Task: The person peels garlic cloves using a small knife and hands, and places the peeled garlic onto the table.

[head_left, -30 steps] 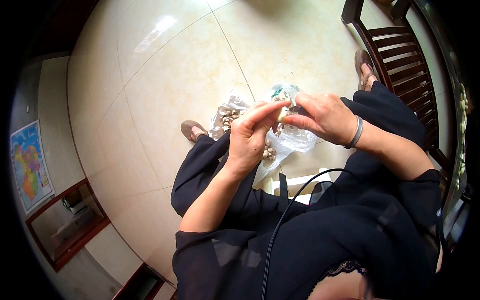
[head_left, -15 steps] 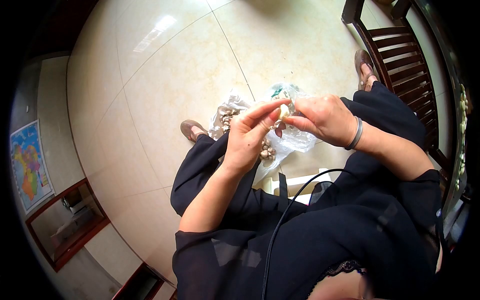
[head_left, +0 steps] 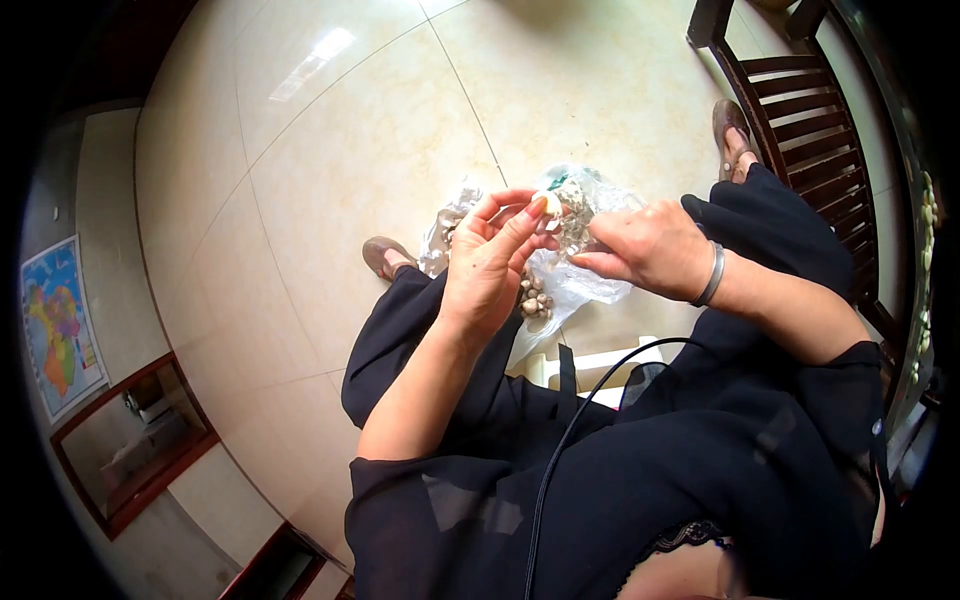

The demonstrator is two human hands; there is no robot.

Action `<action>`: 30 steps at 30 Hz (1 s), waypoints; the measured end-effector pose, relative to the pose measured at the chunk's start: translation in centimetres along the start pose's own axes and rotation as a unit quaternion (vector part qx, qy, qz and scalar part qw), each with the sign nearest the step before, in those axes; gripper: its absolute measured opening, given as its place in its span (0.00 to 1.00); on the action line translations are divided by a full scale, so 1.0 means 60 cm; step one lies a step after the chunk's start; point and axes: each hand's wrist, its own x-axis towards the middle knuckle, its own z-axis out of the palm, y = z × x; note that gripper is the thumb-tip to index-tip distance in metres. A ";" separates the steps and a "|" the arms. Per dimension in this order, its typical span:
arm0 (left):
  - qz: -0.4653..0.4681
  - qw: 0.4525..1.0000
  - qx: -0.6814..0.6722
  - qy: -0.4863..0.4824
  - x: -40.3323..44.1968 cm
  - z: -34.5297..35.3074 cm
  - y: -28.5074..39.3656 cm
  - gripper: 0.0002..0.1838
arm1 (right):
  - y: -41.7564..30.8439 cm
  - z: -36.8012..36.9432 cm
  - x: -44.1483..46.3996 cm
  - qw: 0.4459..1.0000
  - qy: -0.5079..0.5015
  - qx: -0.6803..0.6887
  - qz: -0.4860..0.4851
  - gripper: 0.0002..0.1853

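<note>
My left hand [head_left: 488, 265] pinches a small pale piece [head_left: 551, 204], which looks like a peeled mushroom or clove, between thumb and fingertips. To its right, my right hand [head_left: 660, 250] is closed with thumb and fingers together; whatever it may hold is too small to make out. Beneath the hands lies a clear plastic bag [head_left: 584, 283] with grey-white scraps in it. Several small brownish round pieces [head_left: 535, 300] rest on the plastic just below my left hand. A white bag [head_left: 436, 243] lies beyond my left wrist, partly hidden by the hand.
A slatted dark wooden chair [head_left: 815, 140] stands at the right, beside a long surface with a row of pale pieces [head_left: 926, 270]. A cream-coloured stool [head_left: 600, 365] is below me, with a black cable across it. A colourful map [head_left: 62, 330] hangs at the left.
My hands have moved apart. The pale piece stays in my left hand, now raised a little and to the left, and my right hand has let go of it.
</note>
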 end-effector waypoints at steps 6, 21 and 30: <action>0.006 1.000 -0.003 0.019 0.000 -0.002 0.001 0.13 | 0.006 0.001 0.002 0.999 0.025 0.043 0.017 0.17; -0.046 0.999 -0.016 -0.017 -0.007 0.003 0.006 0.11 | 0.014 -0.004 0.006 0.996 0.057 0.046 0.055 0.21; -0.072 0.994 0.000 -0.084 -0.010 0.005 0.015 0.08 | 0.018 -0.010 0.009 0.983 0.016 0.182 0.006 0.17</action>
